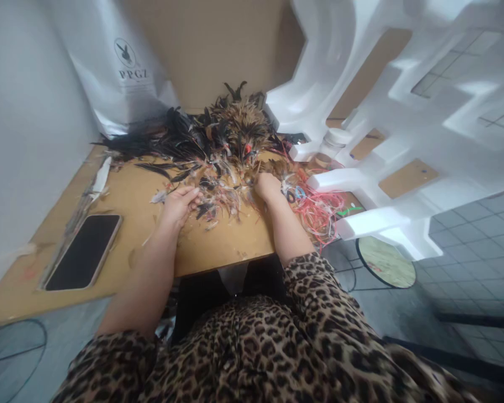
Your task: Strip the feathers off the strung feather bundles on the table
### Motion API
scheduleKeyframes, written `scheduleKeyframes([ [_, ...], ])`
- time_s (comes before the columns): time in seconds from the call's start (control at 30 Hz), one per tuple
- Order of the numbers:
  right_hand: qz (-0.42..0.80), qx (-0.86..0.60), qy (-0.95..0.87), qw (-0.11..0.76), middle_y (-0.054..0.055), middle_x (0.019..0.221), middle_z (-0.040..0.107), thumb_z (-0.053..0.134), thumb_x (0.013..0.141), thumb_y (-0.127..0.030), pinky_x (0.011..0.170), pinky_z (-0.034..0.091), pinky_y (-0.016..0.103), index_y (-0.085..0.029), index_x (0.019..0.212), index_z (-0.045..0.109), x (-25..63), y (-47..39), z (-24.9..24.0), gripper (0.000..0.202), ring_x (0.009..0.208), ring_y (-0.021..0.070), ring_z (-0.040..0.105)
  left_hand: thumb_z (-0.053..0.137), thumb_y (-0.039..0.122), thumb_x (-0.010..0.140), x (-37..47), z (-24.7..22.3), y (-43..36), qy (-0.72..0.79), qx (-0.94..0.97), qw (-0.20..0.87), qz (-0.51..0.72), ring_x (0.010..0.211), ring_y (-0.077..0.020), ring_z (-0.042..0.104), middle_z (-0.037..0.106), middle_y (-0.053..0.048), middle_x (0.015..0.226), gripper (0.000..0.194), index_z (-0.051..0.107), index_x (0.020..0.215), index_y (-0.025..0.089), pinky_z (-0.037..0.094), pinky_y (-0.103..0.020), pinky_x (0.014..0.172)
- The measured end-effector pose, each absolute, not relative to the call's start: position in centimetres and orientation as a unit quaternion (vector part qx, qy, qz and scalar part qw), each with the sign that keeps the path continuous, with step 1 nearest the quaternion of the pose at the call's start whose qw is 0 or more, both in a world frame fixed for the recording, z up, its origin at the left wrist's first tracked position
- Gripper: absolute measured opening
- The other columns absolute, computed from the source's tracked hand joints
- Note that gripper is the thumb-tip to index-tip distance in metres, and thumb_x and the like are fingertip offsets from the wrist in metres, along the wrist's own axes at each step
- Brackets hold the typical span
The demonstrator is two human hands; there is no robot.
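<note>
My left hand (pixel 180 204) is over the left side of a scatter of small loose feathers (pixel 224 196), thumb and fingertips pressed together. Whatever may be between them is too small to name. At the scatter's right side, my right hand (pixel 268 187) is curled closed among brown feathers (pixel 277 167). The back of that hand hides its fingertips. Behind both hands lies a heap of long black feathers (pixel 168 137), with a thick brown feather bundle (pixel 246 120) beside it.
A phone (pixel 86 252) lies on the yellow table (pixel 218 260) at left. Pink string (pixel 319 215) is tangled at right, under large white foam pieces (pixel 336 179) that jut over the table. A silver bag (pixel 130 95) stands behind. A round stool (pixel 386 263) is at the lower right.
</note>
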State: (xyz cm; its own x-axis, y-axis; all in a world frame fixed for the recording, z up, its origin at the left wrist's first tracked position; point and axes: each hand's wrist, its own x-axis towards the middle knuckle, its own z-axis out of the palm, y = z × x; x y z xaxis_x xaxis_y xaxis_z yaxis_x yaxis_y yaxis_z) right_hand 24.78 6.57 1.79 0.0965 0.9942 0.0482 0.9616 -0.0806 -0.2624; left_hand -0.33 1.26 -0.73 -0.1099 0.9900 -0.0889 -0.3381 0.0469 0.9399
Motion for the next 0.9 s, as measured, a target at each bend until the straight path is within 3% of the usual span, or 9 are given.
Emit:
scheduleKeyframes([
  [0.1, 0.103, -0.683, -0.706, 0.155, 0.013, 0.091, 0.067, 0.051, 0.074, -0.017, 0.072, 0.040, 0.026, -0.012, 0.087, 0.067, 23.2, 6.7, 2.3, 0.021, 0.082, 0.0178, 0.060, 0.075, 0.022, 0.057, -0.3, -0.8, 1.4, 0.454, 0.356, 0.559, 0.595, 0.048, -0.0049, 0.053, 0.066, -0.004, 0.066, 0.023, 0.063, 0.073, 0.011, 0.037, -0.014, 0.041],
  [0.2, 0.178, -0.544, -0.780, 0.254, 0.004, 0.078, 0.066, 0.053, 0.072, -0.020, 0.068, 0.039, 0.021, -0.013, 0.075, 0.067, 20.7, 6.6, 3.2, 0.016, 0.072, 0.0121, 0.057, 0.075, 0.022, 0.056, -0.3, -0.8, 1.4, 0.454, 0.349, 0.560, 0.598, 0.047, -0.0055, 0.053, 0.066, -0.004, 0.065, 0.023, 0.063, 0.073, 0.011, 0.036, -0.014, 0.041],
  [0.4, 0.318, -0.425, -0.773, 0.348, -0.001, 0.064, 0.062, 0.060, 0.068, -0.025, 0.061, 0.038, 0.020, -0.012, 0.070, 0.064, 15.7, 6.6, 3.2, 0.014, 0.061, 0.0081, 0.051, 0.075, 0.020, 0.056, -0.5, -0.7, 1.5, 0.441, 0.320, 0.567, 0.618, 0.051, -0.0071, 0.058, 0.068, -0.005, 0.072, 0.023, 0.063, 0.074, 0.011, 0.040, -0.015, 0.043],
  [0.6, 0.303, -0.409, -0.770, 0.384, -0.001, 0.067, 0.061, 0.056, 0.068, -0.020, 0.061, 0.038, 0.020, -0.013, 0.070, 0.062, 14.2, 6.0, 1.0, 0.010, 0.062, 0.0082, 0.051, 0.076, 0.017, 0.055, -0.6, -1.2, 1.6, 0.441, 0.321, 0.603, 0.582, 0.058, -0.0117, 0.063, 0.065, -0.003, 0.065, 0.023, 0.064, 0.074, 0.011, 0.042, -0.015, 0.042],
  [0.73, 0.331, -0.383, -0.772, 0.385, -0.001, 0.068, 0.061, 0.055, 0.069, -0.020, 0.061, 0.039, 0.019, -0.013, 0.072, 0.062, 14.4, 5.8, 0.7, 0.011, 0.063, 0.0078, 0.052, 0.075, 0.017, 0.057, -0.5, -1.2, 1.8, 0.448, 0.333, 0.590, 0.583, 0.051, -0.0074, 0.058, 0.063, -0.003, 0.059, 0.018, 0.065, 0.071, 0.010, 0.042, -0.013, 0.043],
  [0.9, 0.395, -0.425, -0.722, 0.375, -0.003, 0.058, 0.056, 0.054, 0.069, -0.022, 0.055, 0.038, 0.019, -0.013, 0.073, 0.060, 15.5, 6.4, 0.7, 0.012, 0.052, 0.0070, 0.049, 0.073, 0.014, 0.058, -0.7, -1.1, 2.0, 0.456, 0.309, 0.562, 0.618, 0.051, -0.0051, 0.056, 0.066, -0.006, 0.066, 0.016, 0.066, 0.071, 0.009, 0.042, -0.011, 0.044],
])
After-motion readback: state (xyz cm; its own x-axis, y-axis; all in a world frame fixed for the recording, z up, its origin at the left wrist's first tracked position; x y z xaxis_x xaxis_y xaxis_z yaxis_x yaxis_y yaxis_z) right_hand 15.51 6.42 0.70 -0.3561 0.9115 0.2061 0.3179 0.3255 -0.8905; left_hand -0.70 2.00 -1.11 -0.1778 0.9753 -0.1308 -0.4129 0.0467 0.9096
